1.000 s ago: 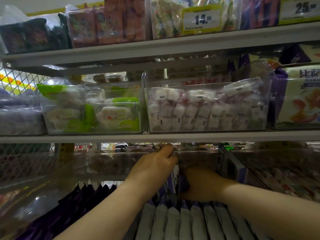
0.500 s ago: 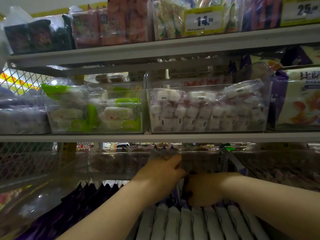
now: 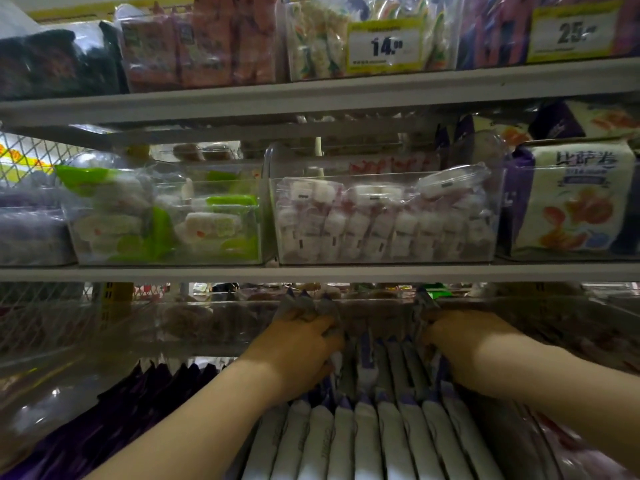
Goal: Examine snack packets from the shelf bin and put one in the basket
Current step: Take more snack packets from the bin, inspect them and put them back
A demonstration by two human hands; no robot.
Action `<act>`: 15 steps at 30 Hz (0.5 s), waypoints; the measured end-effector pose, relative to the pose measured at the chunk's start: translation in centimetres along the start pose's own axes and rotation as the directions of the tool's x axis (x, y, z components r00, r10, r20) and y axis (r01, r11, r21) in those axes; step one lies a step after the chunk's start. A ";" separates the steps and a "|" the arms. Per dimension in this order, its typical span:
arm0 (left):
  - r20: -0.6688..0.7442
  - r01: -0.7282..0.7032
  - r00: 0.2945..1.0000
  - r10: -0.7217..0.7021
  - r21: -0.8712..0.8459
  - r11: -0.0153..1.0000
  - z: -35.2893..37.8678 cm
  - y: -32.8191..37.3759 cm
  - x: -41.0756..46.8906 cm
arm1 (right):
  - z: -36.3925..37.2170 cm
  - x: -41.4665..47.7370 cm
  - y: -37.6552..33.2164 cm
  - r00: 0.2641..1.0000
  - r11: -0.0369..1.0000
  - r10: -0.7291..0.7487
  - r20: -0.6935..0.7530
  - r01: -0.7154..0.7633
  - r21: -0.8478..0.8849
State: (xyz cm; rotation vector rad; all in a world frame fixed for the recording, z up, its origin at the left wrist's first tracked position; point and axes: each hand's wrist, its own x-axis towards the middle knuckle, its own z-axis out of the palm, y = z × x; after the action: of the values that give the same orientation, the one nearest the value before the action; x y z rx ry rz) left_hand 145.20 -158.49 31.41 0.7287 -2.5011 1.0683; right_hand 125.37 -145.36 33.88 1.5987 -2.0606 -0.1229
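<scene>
In the near clear plastic shelf bin (image 3: 381, 306), the left hand (image 3: 298, 351) and right hand (image 3: 464, 344) each grip a bunch of upright white-and-purple foil snack packets (image 3: 367, 441), holding the bunches apart, probably to expose those between for inspection. No basket is in view.

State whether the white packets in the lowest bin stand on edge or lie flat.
On edge: the white packets stand side by side in a row, thin edges up; left hand and right hand part them.
</scene>
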 end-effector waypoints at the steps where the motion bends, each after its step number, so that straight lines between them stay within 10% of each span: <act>1: 0.002 -0.001 1.000 0.001 0.000 1.000 0.0 0.0 0.0 | -0.2 0.2 -0.2 1.000 0.999 0.012 -0.021 -0.013 -0.036; 8: 0.034 0.005 0.999 -0.005 0.011 1.000 -0.2 0.1 0.0 | -1.4 0.0 -0.3 0.995 0.995 0.027 -0.091 -0.036 -0.093; 15: -0.110 0.104 0.987 -0.117 -0.121 0.987 -2.0 3.0 -2.2 | -1.9 -5.8 0.3 0.863 0.976 -0.139 -0.485 0.202 0.081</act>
State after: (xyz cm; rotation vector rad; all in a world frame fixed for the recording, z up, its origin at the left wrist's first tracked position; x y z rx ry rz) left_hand 145.53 -154.52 29.99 0.7398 -2.3708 0.8934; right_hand 126.89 -139.44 33.65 1.6828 -1.5688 0.3228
